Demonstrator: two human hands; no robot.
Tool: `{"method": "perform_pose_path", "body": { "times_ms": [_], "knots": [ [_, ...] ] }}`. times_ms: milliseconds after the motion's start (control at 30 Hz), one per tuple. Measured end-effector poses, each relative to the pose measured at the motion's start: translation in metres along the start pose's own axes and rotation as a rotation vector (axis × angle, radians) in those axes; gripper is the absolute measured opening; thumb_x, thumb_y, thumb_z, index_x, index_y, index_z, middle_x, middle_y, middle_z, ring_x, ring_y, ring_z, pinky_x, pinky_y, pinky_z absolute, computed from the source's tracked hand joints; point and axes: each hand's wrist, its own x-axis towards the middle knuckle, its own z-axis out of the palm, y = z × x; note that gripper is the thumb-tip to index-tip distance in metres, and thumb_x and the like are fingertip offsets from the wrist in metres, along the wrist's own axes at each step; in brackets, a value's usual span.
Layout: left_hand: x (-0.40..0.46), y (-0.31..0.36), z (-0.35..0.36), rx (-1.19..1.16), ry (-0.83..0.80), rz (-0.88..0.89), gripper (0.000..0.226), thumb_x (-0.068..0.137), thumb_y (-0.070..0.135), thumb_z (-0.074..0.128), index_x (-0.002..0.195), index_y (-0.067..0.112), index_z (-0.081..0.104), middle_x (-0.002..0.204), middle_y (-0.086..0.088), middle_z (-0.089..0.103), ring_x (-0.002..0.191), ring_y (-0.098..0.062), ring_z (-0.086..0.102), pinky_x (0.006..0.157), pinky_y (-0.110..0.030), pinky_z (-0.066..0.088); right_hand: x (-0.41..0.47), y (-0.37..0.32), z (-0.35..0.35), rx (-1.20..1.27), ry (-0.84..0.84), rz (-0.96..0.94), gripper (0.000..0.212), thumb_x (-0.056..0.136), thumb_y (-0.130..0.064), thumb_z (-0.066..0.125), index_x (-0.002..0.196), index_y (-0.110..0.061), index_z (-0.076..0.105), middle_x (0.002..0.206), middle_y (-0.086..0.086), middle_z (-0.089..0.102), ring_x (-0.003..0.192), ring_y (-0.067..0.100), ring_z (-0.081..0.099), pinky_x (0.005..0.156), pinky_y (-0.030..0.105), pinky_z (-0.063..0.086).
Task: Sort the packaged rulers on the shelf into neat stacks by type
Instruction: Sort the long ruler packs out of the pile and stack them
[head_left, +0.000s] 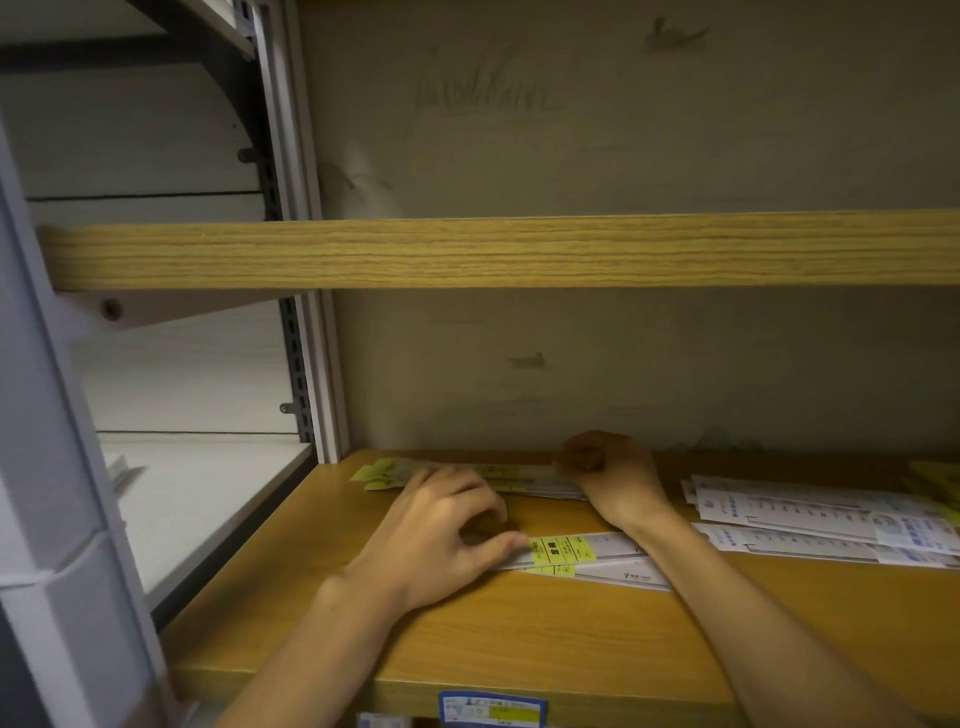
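Yellow-labelled packaged rulers (566, 553) lie in a loose pair on the wooden shelf (519, 639); my left hand (441, 530) pinches their left end between thumb and fingers. A second bunch of yellow-labelled rulers (509, 475) lies along the back wall. My right hand (608, 467) reaches over to that bunch with curled fingers, gripping its right end. White packaged rulers with blue print (810, 514) lie fanned in an untidy pile at the right. My right forearm crosses over the front pair.
A wooden shelf board (519, 252) runs overhead. A grey metal upright (317, 364) bounds the shelf at the left, with a white shelf bay beyond. A blue and yellow price label (491, 709) sticks to the shelf's front edge.
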Motion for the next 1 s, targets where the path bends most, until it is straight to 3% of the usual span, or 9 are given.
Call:
{"method": "perform_pose_path", "body": {
  "times_ms": [200,367,533,700,800,1000],
  "knots": [
    [0.001,0.002,0.002,-0.031,-0.092,0.003,0.059,0.078,0.081,0.037,0.108,0.036,0.062,0.110,0.022,0.057,0.108,0.003,0.046,0.102,-0.032,0.034,-0.002,0.002,0.002,-0.074,-0.040,-0.078,0.015,0.090,-0.021,0.067,0.103,-0.013,0.068,0.092,-0.008,0.060,0.077,0.000,0.050,0.059,0.000,0.035],
    [0.005,0.007,0.002,-0.038,-0.191,0.044,0.056,0.082,0.075,0.042,0.114,0.033,0.061,0.112,0.017,0.061,0.105,0.001,0.051,0.093,-0.031,0.044,-0.004,-0.007,-0.001,0.073,0.115,-0.094,0.006,0.092,-0.019,0.064,0.088,-0.017,0.068,0.084,-0.012,0.062,0.073,-0.008,0.051,0.061,-0.003,0.036],
    [0.008,0.011,-0.007,-0.039,-0.284,0.055,0.048,0.087,0.066,0.047,0.119,0.032,0.060,0.112,0.015,0.061,0.100,0.001,0.052,0.086,-0.028,0.048,-0.007,-0.021,-0.012,0.185,0.236,-0.125,0.011,0.091,-0.022,0.065,0.082,-0.027,0.066,0.080,-0.021,0.063,0.075,-0.006,0.056,0.063,0.004,0.037],
    [0.001,0.012,-0.018,-0.048,-0.305,0.061,0.033,0.089,0.057,0.052,0.113,0.035,0.059,0.103,0.018,0.060,0.092,0.003,0.053,0.079,-0.023,0.050,-0.014,-0.022,-0.032,0.182,0.238,-0.112,0.005,0.088,-0.025,0.068,0.085,-0.021,0.071,0.083,-0.012,0.067,0.076,0.000,0.059,0.065,0.009,0.042],
    [-0.004,0.012,-0.024,-0.035,-0.306,0.047,0.030,0.089,0.053,0.054,0.114,0.036,0.058,0.100,0.017,0.061,0.088,0.002,0.055,0.076,-0.023,0.051,-0.022,-0.015,-0.047,0.195,0.221,-0.070,0.007,0.087,-0.024,0.069,0.090,-0.018,0.073,0.090,-0.005,0.070,0.084,0.008,0.062,0.077,0.022,0.048],
    [-0.006,0.020,-0.029,0.140,-0.296,0.068,0.029,0.092,0.042,0.052,0.119,0.035,0.052,0.099,0.012,0.058,0.083,-0.003,0.053,0.070,-0.019,0.044,-0.033,-0.004,-0.064,0.186,0.198,0.012,0.016,0.086,-0.024,0.071,0.099,-0.015,0.073,0.096,-0.002,0.071,0.095,0.013,0.063,0.081,0.023,0.043]
  ]
}}
